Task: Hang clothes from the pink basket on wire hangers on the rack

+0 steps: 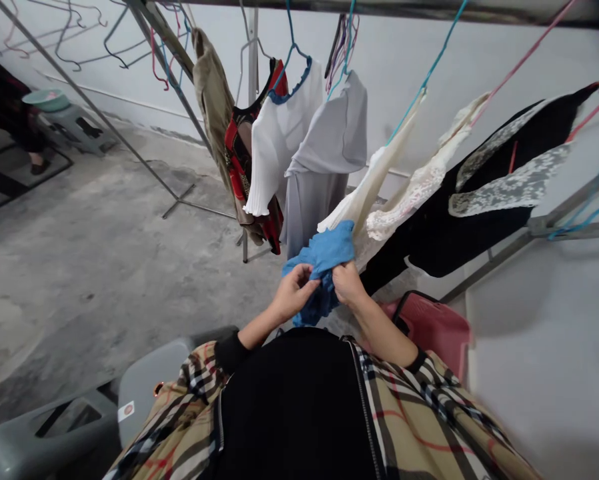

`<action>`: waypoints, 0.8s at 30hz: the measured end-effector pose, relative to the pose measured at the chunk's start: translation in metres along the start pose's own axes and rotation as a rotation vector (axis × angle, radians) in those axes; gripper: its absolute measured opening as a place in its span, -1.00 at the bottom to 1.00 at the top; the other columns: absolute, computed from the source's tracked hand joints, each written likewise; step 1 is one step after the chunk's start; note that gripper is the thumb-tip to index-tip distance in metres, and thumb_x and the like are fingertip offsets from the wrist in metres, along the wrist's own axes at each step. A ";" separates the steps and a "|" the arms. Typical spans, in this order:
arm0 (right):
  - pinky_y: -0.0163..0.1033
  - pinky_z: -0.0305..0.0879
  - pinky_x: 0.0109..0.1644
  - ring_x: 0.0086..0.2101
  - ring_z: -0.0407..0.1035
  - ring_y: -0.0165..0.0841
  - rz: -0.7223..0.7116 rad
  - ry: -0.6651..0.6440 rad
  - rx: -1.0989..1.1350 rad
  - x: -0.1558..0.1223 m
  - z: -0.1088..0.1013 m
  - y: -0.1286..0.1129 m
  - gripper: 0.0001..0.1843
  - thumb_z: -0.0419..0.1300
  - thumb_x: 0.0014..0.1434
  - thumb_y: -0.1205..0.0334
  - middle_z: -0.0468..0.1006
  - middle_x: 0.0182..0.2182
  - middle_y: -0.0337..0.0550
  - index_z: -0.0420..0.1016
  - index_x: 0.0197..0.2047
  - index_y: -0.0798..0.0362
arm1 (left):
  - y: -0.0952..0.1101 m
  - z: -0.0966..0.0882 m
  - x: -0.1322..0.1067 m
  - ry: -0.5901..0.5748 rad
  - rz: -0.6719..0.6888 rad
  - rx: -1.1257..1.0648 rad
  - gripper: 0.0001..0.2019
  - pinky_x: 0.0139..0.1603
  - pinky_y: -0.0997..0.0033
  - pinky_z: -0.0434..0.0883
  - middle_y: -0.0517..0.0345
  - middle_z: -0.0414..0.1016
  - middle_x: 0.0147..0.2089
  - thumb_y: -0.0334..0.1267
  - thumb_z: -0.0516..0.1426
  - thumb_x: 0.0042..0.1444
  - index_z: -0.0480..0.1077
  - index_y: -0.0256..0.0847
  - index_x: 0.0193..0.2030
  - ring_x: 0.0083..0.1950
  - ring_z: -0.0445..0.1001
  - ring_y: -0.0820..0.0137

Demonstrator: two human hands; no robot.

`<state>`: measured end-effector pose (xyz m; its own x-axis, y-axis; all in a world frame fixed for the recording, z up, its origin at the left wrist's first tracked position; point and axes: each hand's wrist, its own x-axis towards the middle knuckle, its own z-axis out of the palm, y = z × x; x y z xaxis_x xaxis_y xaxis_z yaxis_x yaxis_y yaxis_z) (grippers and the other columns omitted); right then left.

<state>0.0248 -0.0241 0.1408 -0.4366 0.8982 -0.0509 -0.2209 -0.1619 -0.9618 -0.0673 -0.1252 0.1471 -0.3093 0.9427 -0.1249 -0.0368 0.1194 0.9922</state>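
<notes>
Between my hands hangs a crumpled blue garment (332, 247), bunched up in front of my chest; its exact kind does not show. My left hand (295, 292) pinches its near side with thumb and fingers. The right hand (348, 283) is closed round the cloth at its right edge. Just behind the blue cloth hang a cream garment (374, 183) on a blue hanger and a white lace-edged garment (419, 183) on a pink one. A grey garment (329, 143) hangs beyond my left hand.
Overhead runs a metal rail (404, 8) bearing a white ribbed top (272, 150), a red patterned garment (237, 153) and a black garment with lace (509, 167). A red basket (437, 330) stands at right, a grey stool (44, 427) at lower left. Another person's leg (17, 130) shows far left.
</notes>
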 end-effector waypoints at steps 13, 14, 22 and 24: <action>-0.37 0.17 -0.41 -0.48 0.29 -0.46 0.002 -0.140 -0.482 -0.012 -0.099 -0.057 -0.80 0.24 -0.04 0.19 0.45 -0.51 -0.31 0.48 -0.31 0.09 | 0.032 -0.055 0.014 -0.053 -0.276 0.096 -0.60 -0.48 0.53 0.26 0.25 0.47 -0.46 -0.08 0.34 -0.17 0.49 -0.23 -0.19 -0.52 0.34 0.51; -0.36 0.17 -0.42 -0.48 0.29 -0.44 -0.017 -0.189 -0.554 -0.017 -0.104 -0.062 -0.81 0.24 -0.03 0.20 0.46 -0.51 -0.30 0.49 -0.31 0.09 | 0.031 -0.056 0.016 -0.038 -0.232 0.210 -0.60 -0.46 0.52 0.27 0.24 0.48 -0.45 -0.09 0.33 -0.16 0.51 -0.22 -0.16 -0.49 0.36 0.48; -0.31 0.32 -0.29 -0.42 0.39 -0.39 -0.403 -0.088 -0.854 -0.050 -0.131 -0.120 -0.87 0.21 0.13 0.18 0.55 -0.43 -0.19 0.55 -0.28 0.02 | 0.038 -0.036 0.019 -0.108 -0.255 0.066 -0.65 -0.42 0.49 0.34 0.18 0.51 -0.43 0.03 0.25 -0.07 0.46 -0.23 -0.31 -0.45 0.41 0.43; -0.28 0.33 -0.25 -0.38 0.40 -0.40 -0.602 0.336 -0.844 -0.040 -0.156 -0.142 -0.81 0.14 0.21 0.18 0.54 -0.35 -0.12 0.52 -0.19 0.07 | 0.042 -0.031 0.016 -0.105 -0.303 -0.037 -0.64 -0.51 0.56 0.26 0.25 0.44 -0.51 0.03 0.29 -0.12 0.41 -0.24 -0.37 -0.54 0.34 0.51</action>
<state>0.2101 0.0264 0.2377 -0.1681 0.8231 0.5424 0.4077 0.5590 -0.7220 -0.1028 -0.1147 0.1865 -0.1789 0.8932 -0.4126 -0.1474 0.3903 0.9088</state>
